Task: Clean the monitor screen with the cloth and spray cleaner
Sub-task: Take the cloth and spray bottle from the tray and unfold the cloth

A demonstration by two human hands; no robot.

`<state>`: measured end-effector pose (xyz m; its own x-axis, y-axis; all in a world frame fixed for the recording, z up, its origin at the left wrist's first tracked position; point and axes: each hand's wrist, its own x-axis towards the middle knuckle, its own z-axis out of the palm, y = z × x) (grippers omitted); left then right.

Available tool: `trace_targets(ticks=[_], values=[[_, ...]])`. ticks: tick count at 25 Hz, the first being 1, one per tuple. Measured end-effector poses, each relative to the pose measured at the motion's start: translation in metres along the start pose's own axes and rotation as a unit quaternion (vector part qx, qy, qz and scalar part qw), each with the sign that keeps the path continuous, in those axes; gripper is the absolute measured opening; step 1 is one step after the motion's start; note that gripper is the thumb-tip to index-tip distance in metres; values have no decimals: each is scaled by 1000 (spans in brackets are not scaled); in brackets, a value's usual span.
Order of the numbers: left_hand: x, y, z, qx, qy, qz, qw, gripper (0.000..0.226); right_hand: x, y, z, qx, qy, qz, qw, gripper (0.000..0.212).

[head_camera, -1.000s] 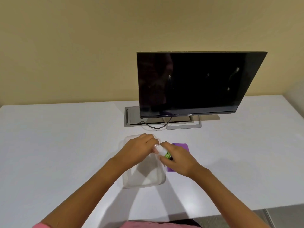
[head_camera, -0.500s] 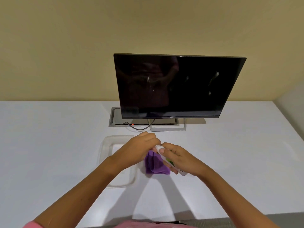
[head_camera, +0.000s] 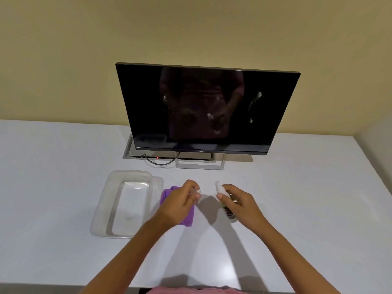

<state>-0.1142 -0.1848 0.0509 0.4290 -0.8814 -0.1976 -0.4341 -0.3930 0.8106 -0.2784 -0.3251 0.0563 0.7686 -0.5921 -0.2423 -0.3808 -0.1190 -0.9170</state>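
A black monitor (head_camera: 203,107) stands at the back of the white table (head_camera: 63,187), with smudges on the right of its screen. My right hand (head_camera: 237,201) grips a small spray bottle (head_camera: 221,190) with a white nozzle and green label, held just above the table. My left hand (head_camera: 182,201) pinches a small clear cap (head_camera: 197,190), held apart from the bottle. Under my left hand a purple cloth (head_camera: 187,217) lies on the table, partly hidden by it.
A clear plastic tray (head_camera: 101,213) sits left of the cloth. A grey cable box (head_camera: 129,149) with a black cable (head_camera: 161,163) lies behind the monitor's metal stand (head_camera: 220,166). The table's right edge runs near the wall.
My hands, joined at the bottle's top before, have pulled apart: the left now holds the cap, the right keeps the bottle. My view has shifted right and up.
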Motion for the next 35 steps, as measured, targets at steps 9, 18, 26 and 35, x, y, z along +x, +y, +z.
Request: trace_targets(ticks=[9, 18, 26, 35], values=[[53, -32, 116, -4, 64, -78, 995, 16, 11, 84, -34, -24, 170, -15, 985, 18], [64, -40, 150, 31, 63, -77, 995, 11, 13, 118, -39, -123, 163, -32, 978, 12], [63, -36, 153, 35, 49, -96, 994, 31, 5, 121, -39, -132, 135, -36, 981, 21], [34, -31, 110, 130, 244, 7, 961, 32, -7, 103, -32, -83, 238, -63, 966, 48]])
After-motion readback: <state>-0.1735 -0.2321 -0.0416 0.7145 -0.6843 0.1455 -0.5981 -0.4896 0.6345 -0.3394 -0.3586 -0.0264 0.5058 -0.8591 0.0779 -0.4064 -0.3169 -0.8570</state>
